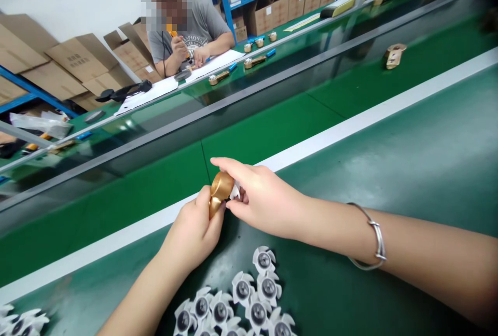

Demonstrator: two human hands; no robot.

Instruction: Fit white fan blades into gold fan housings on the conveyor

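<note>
Two hands joining a small white part to a gold housing above a green bench, with the risks of the hold.

The left hand [194,232] grasps the gold housing [218,193] between thumb and fingers, held up over the green mat [408,170] just short of the white strip [350,123]. The right hand [260,198] pinches a white part [235,191] against the housing's side, forefinger arched over the top; most of that part is hidden. The pinch looks light, so the part could slip and drop among the white fan wheels [249,299] below, where it would be hard to tell apart. Pressed in tilted, it could jam or bend a vane. The bracelet [375,237] could catch on loose wheels if the wrist sinks. Opposite, a co-worker [187,30] works on another piece beyond the conveyor belt [272,128].
</note>
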